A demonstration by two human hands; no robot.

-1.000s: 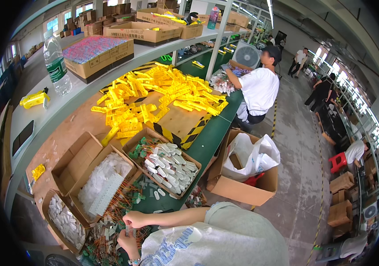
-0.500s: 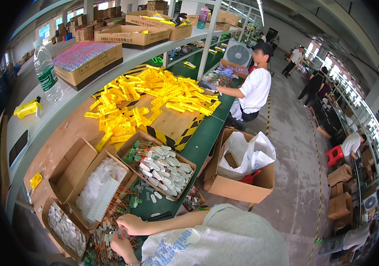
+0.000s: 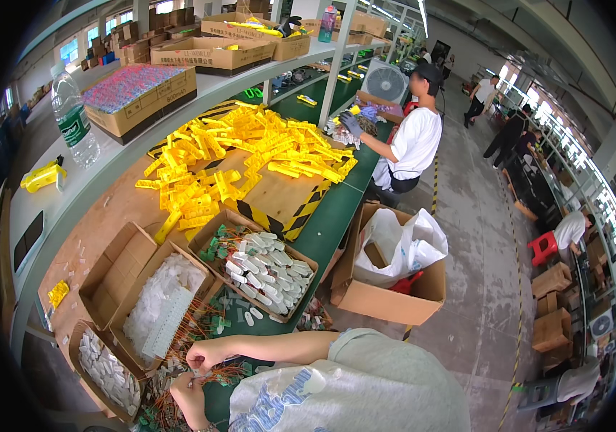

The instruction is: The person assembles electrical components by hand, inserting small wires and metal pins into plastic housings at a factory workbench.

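My right hand (image 3: 207,353) is closed in a pinch at the near end of the bench. Just below it, my left hand (image 3: 188,398) is also closed, its fingertips close to the right's. A bunch of thin orange wires (image 3: 227,374) shows beside the fingers; the small part pinched there is too small and covered to make out. Green circuit boards with wires (image 3: 157,412) lie heaped under and around my hands. Next to them stand a carton of small white pieces (image 3: 108,371) and a carton of clear plastic bits (image 3: 160,295) with a pale perforated strip across it.
Another carton (image 3: 299,308) holds white oval parts and green boards. Yellow plastic casings (image 3: 243,147) are piled beyond it, inside striped tape. A large carton with white bags (image 3: 387,299) stands right of the bench. A gloved co-worker (image 3: 416,137) sits farther along. A shelf (image 3: 128,155) carries boxes and a bottle.
Both my hands have shifted slightly left, and the orange wires now show more beside them. The co-worker has raised the gloved hands, with a yellow piece at them.
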